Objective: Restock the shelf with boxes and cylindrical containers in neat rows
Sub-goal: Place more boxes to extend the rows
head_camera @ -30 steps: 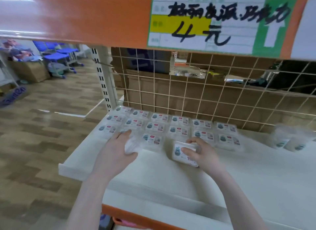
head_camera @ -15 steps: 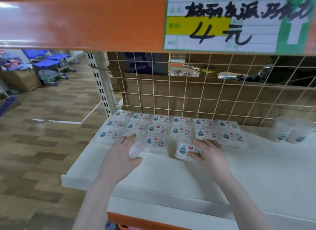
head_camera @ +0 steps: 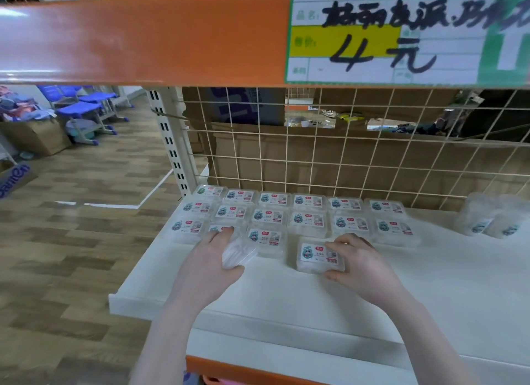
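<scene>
Two hands (head_camera: 286,258) around clear boxes (head_camera: 319,257)

White shelf (head_camera: 286,298) — rows of clear boxes (head_camera: 308,222), two cylindrical containers (head_camera: 487,218).

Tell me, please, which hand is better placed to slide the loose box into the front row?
Right. The right hand already grips the loose box, just in front of the row's gap. The left hand holds another box.

The left hand (head_camera: 210,258) covers most of a clear box (head_camera: 239,251) near the shelf's (head_camera: 286,293) left edge. The price sign (head_camera: 407,35) is cut off at the right. Two cylindrical containers (head_camera: 491,220) at the shelf's back right are blurred, their print unreadable.
</scene>
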Motion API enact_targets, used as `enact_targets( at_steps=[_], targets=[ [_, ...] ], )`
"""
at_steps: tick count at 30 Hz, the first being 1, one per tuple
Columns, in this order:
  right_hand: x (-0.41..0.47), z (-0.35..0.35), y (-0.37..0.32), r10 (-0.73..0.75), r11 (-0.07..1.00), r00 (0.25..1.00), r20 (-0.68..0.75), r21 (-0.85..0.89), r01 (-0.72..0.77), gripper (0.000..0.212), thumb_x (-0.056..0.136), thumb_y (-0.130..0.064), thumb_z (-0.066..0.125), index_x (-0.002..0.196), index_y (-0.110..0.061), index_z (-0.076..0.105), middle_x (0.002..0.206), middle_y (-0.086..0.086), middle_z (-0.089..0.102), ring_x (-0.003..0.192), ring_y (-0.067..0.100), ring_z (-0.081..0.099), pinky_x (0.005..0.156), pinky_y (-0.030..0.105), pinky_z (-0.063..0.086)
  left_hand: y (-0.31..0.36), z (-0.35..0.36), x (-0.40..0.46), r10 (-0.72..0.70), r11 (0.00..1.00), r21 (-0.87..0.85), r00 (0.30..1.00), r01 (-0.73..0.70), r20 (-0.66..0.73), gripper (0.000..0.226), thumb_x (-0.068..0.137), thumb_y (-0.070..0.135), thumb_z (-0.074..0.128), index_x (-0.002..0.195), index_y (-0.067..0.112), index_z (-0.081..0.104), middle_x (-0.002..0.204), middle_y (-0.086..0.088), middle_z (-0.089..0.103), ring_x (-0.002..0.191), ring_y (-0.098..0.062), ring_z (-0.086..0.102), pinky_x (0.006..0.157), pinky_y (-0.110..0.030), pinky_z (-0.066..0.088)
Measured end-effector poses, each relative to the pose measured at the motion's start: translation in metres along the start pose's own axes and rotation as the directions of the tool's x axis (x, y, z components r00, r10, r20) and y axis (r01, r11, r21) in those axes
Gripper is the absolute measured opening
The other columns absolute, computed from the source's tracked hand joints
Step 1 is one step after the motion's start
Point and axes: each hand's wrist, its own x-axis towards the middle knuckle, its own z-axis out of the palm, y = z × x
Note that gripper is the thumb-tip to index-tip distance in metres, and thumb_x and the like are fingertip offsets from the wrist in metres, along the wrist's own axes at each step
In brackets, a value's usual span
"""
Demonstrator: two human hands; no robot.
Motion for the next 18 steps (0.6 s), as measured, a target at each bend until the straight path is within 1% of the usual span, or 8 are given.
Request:
enact_targets(
  at_steps=[5, 9, 12, 16, 18],
  targets=[
    [0.005, 0.003, -0.008, 0.024, 1.0, 0.999, -0.041, 0.005, -0.024, 0.053, 0.082, -0.038, 0.066, 0.131, -0.028, 0.051, 0.127, -0.01, 0.046, 0.118, 0.01, 0.043, 0.088, 0.018, 0.035, 0.004, -0.001, 0.0, 0.009, 1.0, 0.001, 1.0, -0.009, -0.001, 0.072, 0.079, 0.024, 0.068, 0.143, 0.022, 0.036, 0.137, 0.007, 0.042, 0.126, -0.015, 0.042, 0.097, -0.024, 0.036],
    [0.008, 0.008, -0.009, -0.001, 1.0, 0.997, -0.082, -0.014, 0.0, 0.048, 0.082, -0.036, 0.067, 0.127, -0.025, 0.056, 0.124, -0.007, 0.05, 0.113, 0.013, 0.049, 0.086, 0.022, 0.039, 0.006, 0.0, -0.001, 0.024, 1.0, 0.012, 1.0, -0.024, -0.007, 0.073, 0.078, 0.024, 0.068, 0.143, 0.02, 0.036, 0.139, 0.006, 0.042, 0.127, -0.015, 0.042, 0.098, -0.025, 0.037],
    [0.01, 0.013, -0.009, 0.002, 1.0, 0.993, -0.121, -0.009, -0.003, 0.043, 0.08, -0.03, 0.071, 0.121, -0.02, 0.061, 0.117, -0.002, 0.055, 0.108, 0.018, 0.053, 0.083, 0.026, 0.043, 0.006, 0.0, -0.002, 0.034, 0.999, 0.028, 0.999, -0.034, -0.011, 0.073, 0.077, 0.025, 0.068, 0.143, 0.021, 0.036, 0.139, 0.006, 0.042, 0.127, -0.015, 0.041, 0.099, -0.024, 0.037],
    [0.011, 0.021, -0.008, 0.028, 0.999, 0.979, -0.203, 0.036, -0.021, 0.038, 0.069, -0.02, 0.081, 0.104, -0.013, 0.07, 0.1, 0.003, 0.062, 0.091, 0.025, 0.062, 0.071, 0.03, 0.048, 0.006, -0.001, -0.004, 0.05, 0.997, 0.059, 0.999, -0.049, -0.005, 0.073, 0.079, 0.027, 0.067, 0.144, 0.022, 0.034, 0.14, 0.007, 0.041, 0.129, -0.016, 0.037, 0.102, -0.023, 0.032],
    [0.012, 0.024, -0.007, 0.026, 0.999, 0.975, -0.221, 0.041, -0.018, 0.038, 0.065, -0.018, 0.083, 0.1, -0.012, 0.071, 0.094, 0.004, 0.063, 0.085, 0.027, 0.063, 0.066, 0.033, 0.05, 0.005, -0.002, -0.005, 0.052, 0.997, 0.06, 0.999, -0.052, -0.002, 0.073, 0.08, 0.028, 0.066, 0.144, 0.022, 0.033, 0.141, 0.008, 0.04, 0.13, -0.015, 0.036, 0.102, -0.022, 0.03]
  ],
)
